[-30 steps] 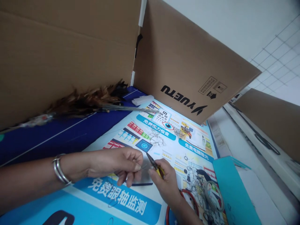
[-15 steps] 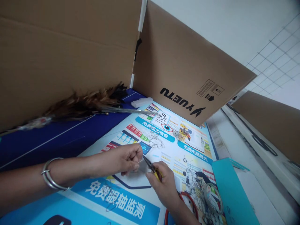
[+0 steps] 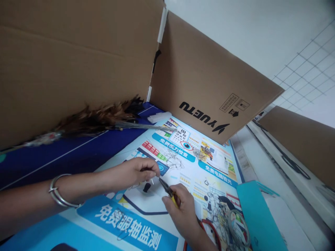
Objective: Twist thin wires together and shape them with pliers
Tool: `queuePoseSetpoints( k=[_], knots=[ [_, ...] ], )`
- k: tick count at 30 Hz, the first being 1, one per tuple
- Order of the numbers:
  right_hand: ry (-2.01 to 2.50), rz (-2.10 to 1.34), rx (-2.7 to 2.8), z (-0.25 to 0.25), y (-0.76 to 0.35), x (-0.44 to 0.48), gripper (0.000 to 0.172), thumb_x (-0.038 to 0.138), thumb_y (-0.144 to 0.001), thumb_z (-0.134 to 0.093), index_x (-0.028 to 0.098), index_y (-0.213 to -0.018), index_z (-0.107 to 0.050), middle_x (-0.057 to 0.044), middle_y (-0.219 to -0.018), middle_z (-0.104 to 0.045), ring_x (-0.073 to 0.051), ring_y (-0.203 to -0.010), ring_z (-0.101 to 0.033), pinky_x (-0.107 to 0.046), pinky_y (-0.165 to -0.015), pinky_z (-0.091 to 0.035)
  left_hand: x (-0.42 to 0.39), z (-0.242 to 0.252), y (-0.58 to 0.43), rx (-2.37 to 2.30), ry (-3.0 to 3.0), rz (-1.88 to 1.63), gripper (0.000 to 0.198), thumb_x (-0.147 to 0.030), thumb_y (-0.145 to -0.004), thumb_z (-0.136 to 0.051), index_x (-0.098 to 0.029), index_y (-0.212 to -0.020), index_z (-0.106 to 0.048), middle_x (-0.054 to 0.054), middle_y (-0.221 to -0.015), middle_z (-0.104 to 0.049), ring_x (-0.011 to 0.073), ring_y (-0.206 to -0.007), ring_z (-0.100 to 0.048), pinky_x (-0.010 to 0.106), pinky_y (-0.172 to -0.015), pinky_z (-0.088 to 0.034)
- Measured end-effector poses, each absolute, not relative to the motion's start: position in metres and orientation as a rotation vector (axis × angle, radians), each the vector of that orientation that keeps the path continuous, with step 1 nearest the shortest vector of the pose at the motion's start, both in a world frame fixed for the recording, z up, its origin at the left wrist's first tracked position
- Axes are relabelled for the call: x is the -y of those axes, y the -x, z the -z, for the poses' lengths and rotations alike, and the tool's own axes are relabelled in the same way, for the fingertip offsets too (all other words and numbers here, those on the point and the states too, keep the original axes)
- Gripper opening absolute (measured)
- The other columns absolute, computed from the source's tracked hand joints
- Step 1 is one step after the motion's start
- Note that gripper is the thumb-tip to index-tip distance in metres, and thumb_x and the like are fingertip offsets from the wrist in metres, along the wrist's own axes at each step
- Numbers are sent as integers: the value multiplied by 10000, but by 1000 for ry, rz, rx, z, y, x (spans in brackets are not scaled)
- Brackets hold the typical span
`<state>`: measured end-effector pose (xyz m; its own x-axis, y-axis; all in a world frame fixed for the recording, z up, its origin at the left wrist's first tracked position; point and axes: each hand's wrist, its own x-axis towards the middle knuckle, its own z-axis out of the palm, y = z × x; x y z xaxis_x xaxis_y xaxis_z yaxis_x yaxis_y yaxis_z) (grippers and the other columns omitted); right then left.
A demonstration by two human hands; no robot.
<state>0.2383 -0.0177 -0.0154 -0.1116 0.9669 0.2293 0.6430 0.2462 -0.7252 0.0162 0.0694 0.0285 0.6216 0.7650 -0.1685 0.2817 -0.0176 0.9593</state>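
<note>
1. Bangles [image 3: 59, 195]: smooth silver metal hoops on the left wrist, over the desk's near left edge.
2. Feather duster [image 3: 91, 118]: shaggy brown and black plumes on a thin rod, lying along the far left of the desk on dark blue cloth [image 3: 65, 153], against a matt cardboard panel [image 3: 78, 59].
3. Left hand [image 3: 138, 170]: over the middle of the desk; thumb and fingertips pinched tight together, the other fingers curled in. What they nip is too fine to make out.
4. Poster [image 3: 146, 226]: glossy printed sheet, white and blue, flat on the desk under both hands.
5. Pliers [image 3: 167, 190]: slim dark pointed nose, yellow grips. They are tilted over the poster's middle, tip touching the left fingertips.
6. Right hand [image 3: 183, 209]: fist clenched round the pliers' grips, toward the near edge.
7. Wire tangle [image 3: 174, 161]: loose thin metal loops on the poster, just beyond the hands.
8. Second cardboard panel [image 3: 209, 76]: brown, black lettering, standing at the far right.
9. Heap of rings [image 3: 227, 219]: thin metal hoops and wire, near right of the poster.
10. Teal card [image 3: 259, 216]: flat, smooth, at the right edge.
</note>
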Motion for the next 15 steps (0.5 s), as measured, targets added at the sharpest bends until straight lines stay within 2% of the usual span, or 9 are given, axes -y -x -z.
queuePoseSetpoints(
  k=[6, 11, 15],
  knots=[
    [1348, -382, 2010, 21, -238, 22, 144, 212, -837, -641, 210, -980, -629, -38, -851, -618, -177, -763, -578, -277, -666, -465, -70, -31, -17, -840, -1564, -503, 230, -394, -789, -607, -187, -878, -653, -61, -629, -514, 112, -578, -427, 212, -537, -316],
    [1315, -248, 2098, 20, -237, 24, 121, 232, -870, -618, 213, -989, -605, -55, -874, -623, -200, -804, -586, -303, -690, -490, -71, -22, -18, -776, -1368, -590, 191, -342, -740, -684, -182, -823, -620, -44, -687, -586, 117, -638, -497, 222, -606, -378],
    [1319, -2, 2141, 15, -240, 23, 129, 215, -908, -568, 188, -1033, -592, -79, -894, -619, -218, -830, -578, -340, -723, -493, -73, -18, -18, -787, -1237, -615, 180, -300, -734, -709, -180, -790, -587, -26, -683, -640, 114, -609, -528, 227, -590, -392]
  ],
)
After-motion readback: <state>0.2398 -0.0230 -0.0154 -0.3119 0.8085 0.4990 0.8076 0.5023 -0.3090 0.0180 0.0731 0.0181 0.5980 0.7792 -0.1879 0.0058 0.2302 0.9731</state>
